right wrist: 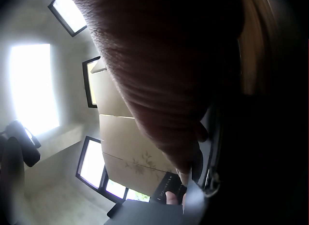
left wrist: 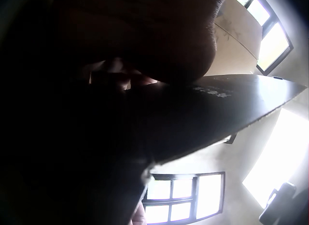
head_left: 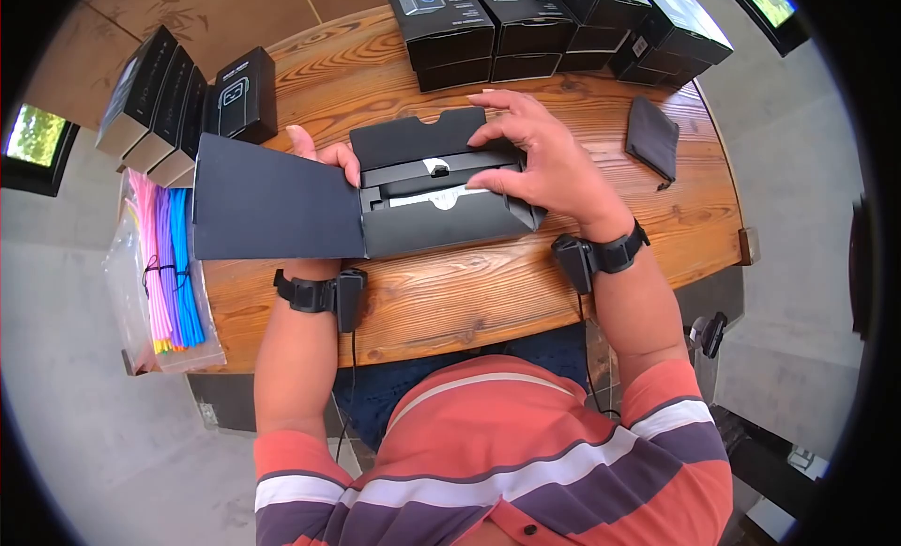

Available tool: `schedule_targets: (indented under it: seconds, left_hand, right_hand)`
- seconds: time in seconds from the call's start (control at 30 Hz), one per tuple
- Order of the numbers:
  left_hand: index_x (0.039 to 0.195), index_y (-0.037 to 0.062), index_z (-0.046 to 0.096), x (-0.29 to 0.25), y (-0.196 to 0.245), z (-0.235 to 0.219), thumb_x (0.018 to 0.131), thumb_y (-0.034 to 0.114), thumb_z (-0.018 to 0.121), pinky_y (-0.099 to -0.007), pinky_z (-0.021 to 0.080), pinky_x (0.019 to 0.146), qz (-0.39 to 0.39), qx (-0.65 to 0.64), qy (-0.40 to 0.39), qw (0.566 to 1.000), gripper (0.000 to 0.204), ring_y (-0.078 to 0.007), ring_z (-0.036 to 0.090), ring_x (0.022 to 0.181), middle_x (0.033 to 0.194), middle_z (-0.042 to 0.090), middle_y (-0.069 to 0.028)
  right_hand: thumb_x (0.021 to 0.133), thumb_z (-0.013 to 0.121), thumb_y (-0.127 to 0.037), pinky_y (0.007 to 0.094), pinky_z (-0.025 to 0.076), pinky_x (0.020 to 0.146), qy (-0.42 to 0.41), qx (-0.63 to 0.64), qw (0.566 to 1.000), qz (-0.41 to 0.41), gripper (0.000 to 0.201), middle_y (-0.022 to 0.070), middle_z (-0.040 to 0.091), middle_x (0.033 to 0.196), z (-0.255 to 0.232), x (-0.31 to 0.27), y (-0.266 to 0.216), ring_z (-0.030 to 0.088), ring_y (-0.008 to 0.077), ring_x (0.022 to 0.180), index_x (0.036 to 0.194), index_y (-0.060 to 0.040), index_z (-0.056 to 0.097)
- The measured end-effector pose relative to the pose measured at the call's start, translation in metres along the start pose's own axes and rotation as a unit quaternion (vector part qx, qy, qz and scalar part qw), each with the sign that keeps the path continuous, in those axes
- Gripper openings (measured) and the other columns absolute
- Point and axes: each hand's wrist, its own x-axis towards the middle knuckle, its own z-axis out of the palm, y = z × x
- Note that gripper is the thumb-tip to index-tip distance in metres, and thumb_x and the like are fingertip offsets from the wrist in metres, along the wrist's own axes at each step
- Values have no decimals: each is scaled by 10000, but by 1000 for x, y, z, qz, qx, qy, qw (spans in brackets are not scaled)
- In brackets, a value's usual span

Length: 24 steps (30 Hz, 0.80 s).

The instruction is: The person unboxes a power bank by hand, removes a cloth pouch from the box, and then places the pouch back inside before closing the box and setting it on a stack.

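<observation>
A black cardboard box (head_left: 450,230) is held over the table, with its wide lid (head_left: 278,199) swung out to the left and a notched flap (head_left: 413,140) raised at the back. Inside it lie a black insert and a white paper-like piece (head_left: 413,200). My left hand (head_left: 340,159) grips the box's left end, partly hidden behind the lid. My right hand (head_left: 540,161) holds the right end, thumb over the opening and fingers bent at the back flap. Both wrist views are dark; the left wrist view shows part of the box panel (left wrist: 212,109).
Several black boxes (head_left: 450,30) stand along the back of the wooden table (head_left: 450,311). More black boxes (head_left: 246,95) stand at the left. Near them lies a bag of coloured stems (head_left: 169,264). A dark drawstring pouch (head_left: 651,140) lies at the right.
</observation>
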Motion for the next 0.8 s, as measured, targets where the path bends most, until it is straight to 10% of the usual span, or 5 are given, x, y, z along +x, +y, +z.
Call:
schedule_targets:
  seconds: [0.37,0.67,0.73,0.8]
  left_hand:
    - [732,124,527,1,-10,1,1208,685,203,-222,378,683,1,-65,0,998,803,-108,417,689,720,477,30]
    - [734,128,482,16,-29,-7,1193,714,249,-241,349,655,44,-151,18,987,780,-100,414,686,731,496,29]
    - [735,135,478,16,-21,-27,1192,710,281,-232,333,601,13,136,15,991,760,-84,398,629,672,462,54]
    - [736,140,478,12,-13,-17,1192,707,291,-230,322,565,-21,48,-14,999,751,-79,384,592,649,442,63]
  right_hand:
    - [597,1004,-698,594,322,1333,-134,-114,983,-58,1301,260,449,1732,-6,-3,-14,343,509,1643,1621,-25,565]
    - [682,969,-683,615,274,1353,-171,-174,969,-39,1300,241,422,1762,-7,-12,-26,346,458,1661,1691,-40,461]
    - [692,971,-668,623,284,1344,-165,-155,973,-37,1284,236,453,1743,-8,-12,-21,383,450,1640,1686,-33,463]
    - [748,952,-652,577,410,1270,-120,-104,983,-87,1132,278,552,1645,-12,-9,-9,502,485,1540,1566,39,584]
